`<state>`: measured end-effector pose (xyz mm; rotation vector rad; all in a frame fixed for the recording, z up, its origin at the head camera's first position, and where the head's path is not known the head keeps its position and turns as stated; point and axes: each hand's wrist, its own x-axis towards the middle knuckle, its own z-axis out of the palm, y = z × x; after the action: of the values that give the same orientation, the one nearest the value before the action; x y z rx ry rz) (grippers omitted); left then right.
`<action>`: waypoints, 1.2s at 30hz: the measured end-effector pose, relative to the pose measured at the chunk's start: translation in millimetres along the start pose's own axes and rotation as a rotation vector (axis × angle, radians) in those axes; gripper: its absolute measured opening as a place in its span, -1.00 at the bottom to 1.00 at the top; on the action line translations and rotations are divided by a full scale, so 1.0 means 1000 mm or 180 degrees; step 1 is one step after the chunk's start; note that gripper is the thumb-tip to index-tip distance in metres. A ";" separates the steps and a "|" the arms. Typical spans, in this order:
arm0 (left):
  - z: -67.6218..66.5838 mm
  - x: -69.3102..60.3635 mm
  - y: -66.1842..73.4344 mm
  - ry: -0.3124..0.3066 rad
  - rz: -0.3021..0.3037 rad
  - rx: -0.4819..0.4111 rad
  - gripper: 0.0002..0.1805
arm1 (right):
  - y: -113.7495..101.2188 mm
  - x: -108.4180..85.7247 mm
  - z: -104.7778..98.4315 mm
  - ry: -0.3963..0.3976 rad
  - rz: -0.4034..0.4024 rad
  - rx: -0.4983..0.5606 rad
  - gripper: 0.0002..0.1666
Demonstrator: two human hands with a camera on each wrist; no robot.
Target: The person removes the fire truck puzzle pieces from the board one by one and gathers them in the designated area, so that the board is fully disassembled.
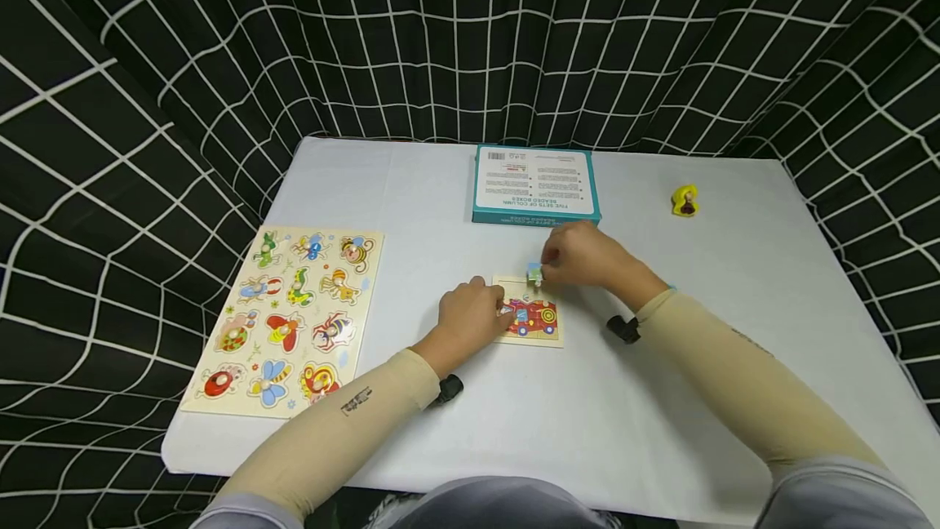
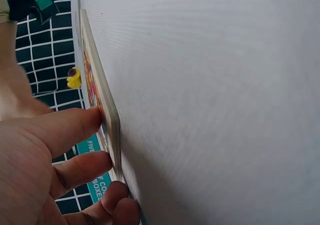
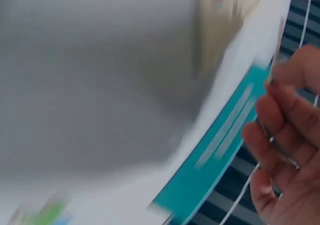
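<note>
Head view: a white table (image 1: 587,439) carries an insect board (image 1: 235,402) at left, its shapes apparently all seated, and a teal box (image 1: 534,182) towards the back. The right hand (image 1: 585,255) pinches with thumb and finger; the left hand (image 1: 470,313), fingers bent, holds the left edge of the small puzzle (image 1: 539,341), lying flat between them. Its red vehicle section (image 1: 538,317) looks assembled, but the top strip appears bare. A yellow toy (image 1: 685,201) sits far right. The green-and-blue piece (image 1: 534,273), in the right hand's pinch by that strip, seems left to place.
</note>
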<state>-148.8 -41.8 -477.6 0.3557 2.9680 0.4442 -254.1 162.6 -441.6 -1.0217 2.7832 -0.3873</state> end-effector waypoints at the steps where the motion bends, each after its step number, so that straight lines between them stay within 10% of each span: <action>1: 0.000 0.000 0.000 -0.0011 0.0002 -0.0015 -0.70 | 0.010 -0.004 -0.003 -0.0036 0.0078 0.0078 -0.88; 10: -0.003 0.001 0.000 -0.0059 0.0020 -0.0095 -0.71 | 0.059 -0.038 -0.009 -0.0407 0.0593 0.0386 -0.89; 23: -0.001 0.004 0.002 -0.0116 0.0046 -0.0113 -0.73 | 0.073 -0.054 -0.003 -0.0480 0.0470 0.0384 -0.87; 36: 0.003 0.004 0.013 -0.0184 0.0268 -0.0256 -0.64 | 0.004 -0.060 0.011 -0.0346 -0.0095 0.0536 -0.76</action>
<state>-149.9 -28.2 -476.7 0.4779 2.8775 0.5508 -208.3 202.3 -450.0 -1.0141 2.5919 -0.5427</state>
